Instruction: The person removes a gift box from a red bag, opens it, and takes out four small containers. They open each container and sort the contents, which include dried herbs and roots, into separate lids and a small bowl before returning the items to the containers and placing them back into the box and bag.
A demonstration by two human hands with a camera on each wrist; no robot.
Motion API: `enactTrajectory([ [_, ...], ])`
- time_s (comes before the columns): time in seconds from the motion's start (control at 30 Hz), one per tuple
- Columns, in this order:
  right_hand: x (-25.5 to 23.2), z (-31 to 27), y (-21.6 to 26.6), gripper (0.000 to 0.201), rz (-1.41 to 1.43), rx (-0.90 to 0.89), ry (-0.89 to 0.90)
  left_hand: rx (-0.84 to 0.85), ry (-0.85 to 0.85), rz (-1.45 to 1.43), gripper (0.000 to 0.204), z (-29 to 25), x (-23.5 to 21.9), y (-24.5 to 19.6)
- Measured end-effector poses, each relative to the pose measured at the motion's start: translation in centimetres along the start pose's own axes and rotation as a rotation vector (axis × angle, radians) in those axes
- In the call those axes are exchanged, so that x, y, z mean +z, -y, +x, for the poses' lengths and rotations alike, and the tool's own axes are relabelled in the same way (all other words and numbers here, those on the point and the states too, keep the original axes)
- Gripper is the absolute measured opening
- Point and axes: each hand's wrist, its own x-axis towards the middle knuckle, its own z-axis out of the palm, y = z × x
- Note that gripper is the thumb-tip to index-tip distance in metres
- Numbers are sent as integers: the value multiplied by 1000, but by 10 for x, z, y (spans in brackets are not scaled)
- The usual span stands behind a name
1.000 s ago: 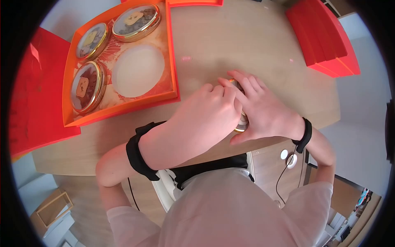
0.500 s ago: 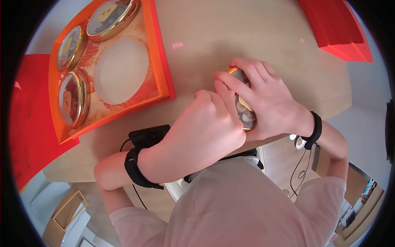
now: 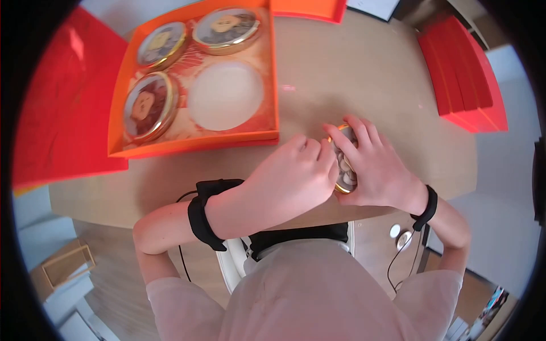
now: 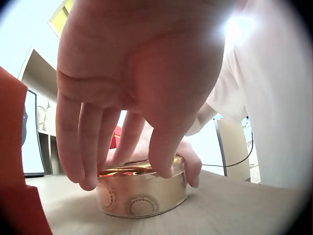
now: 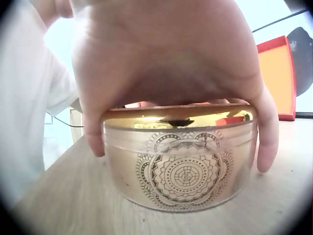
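Observation:
A round clear jar (image 3: pixel 347 181) with a gold-rimmed lid stands upright on the table under both hands. Pale round pieces show through its top. My right hand (image 3: pixel 380 170) spans the lid from above, thumb and fingers gripping opposite sides, as the right wrist view also shows. A dark mandala print (image 5: pixel 186 174) decorates the jar's wall. From the left, my left hand (image 3: pixel 290 177) holds the lid's edge; in the left wrist view its thumb (image 4: pixel 162 159) presses the gold rim while the fingers reach down past the side.
At the left, an orange-red box (image 3: pixel 196 142) holds three similar jars (image 3: pixel 151 106) and has a pale round recess (image 3: pixel 226 95). A red panel (image 3: pixel 68 108) lies beyond it. A red folded case (image 3: pixel 460 74) stands at the back right. Black bands with cables circle both wrists.
The head view swings about, shifting everything in frame. Both hands stay on the jar; my left hand has drawn back slightly, so more of the jar's top shows than a second ago.

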Motion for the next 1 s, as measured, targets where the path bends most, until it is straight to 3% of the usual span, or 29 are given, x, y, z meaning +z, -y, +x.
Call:
enactTrajectory([
  [0.2,-2,1,5,112,-10,15,9,-200,-76,-167,31,-49,-38,17],
  [0.3,-9,3,5,111,-16,22,30,-338,-246,-61,38,-86,-52,38],
  [0.37,-18,7,5,112,-7,31,35,-554,-261,-19,42,-110,-60,55],
  [0.43,-42,14,10,114,-7,4,-76,-708,-270,-63,46,-134,-70,78],
  [0.57,-108,48,40,116,-72,-139,-359,-950,-165,233,49,-180,-45,108],
  [0.63,-121,79,59,113,-55,-245,-382,-1025,-69,270,55,-199,-26,118],
  [0.73,-115,130,81,111,-63,-360,-326,-1135,-67,-285,60,-197,-31,119],
  [1.0,-72,191,71,112,-192,-418,-62,-1138,-97,-472,60,-190,-40,119],
])
